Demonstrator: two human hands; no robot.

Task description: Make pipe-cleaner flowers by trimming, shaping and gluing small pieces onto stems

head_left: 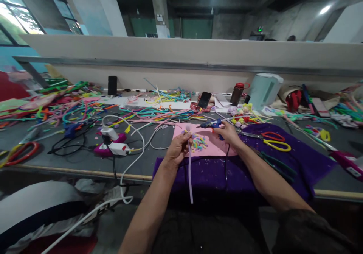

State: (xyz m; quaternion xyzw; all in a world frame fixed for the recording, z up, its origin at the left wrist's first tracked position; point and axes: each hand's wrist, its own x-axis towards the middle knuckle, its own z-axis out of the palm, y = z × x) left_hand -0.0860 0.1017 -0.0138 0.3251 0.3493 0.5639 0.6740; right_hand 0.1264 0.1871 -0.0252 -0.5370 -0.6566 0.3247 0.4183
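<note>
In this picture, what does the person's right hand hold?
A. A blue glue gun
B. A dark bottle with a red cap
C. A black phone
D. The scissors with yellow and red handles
A: the right hand grips the blue glue gun over the pink sheet, while the scissors, phone and bottle lie or stand apart, untouched.

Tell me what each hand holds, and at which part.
The left hand pinches a lilac pipe cleaner near its upper end. The right hand grips a blue glue gun by its handle.
</note>
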